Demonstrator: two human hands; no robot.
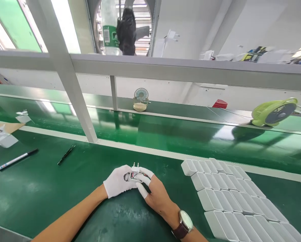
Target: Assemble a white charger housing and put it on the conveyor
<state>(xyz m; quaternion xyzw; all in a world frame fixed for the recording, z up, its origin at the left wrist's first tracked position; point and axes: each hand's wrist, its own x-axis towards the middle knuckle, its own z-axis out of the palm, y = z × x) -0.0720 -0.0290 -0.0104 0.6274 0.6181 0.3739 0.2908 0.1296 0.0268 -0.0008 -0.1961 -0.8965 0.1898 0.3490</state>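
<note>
Between my two hands, just above the green work surface, is a small white plug charger [134,173] with its two pins pointing up. One side looks open, and small red and dark parts show inside. My left hand [118,180], in a white glove, grips it from the left. White finger covers are on the fingers of my right hand [154,190], which close on the charger from the right. Fingers partly hide the charger's lower part. A watch [185,222] is on my right wrist.
Rows of white rectangular casings [231,198] stand at right. A pen [17,159] and black tweezers [66,154] lie at left, near more white plug pieces [5,138]. Behind are a metal post [74,90], a conveyor belt [160,134], a green fan [273,112] and a small fan [141,99].
</note>
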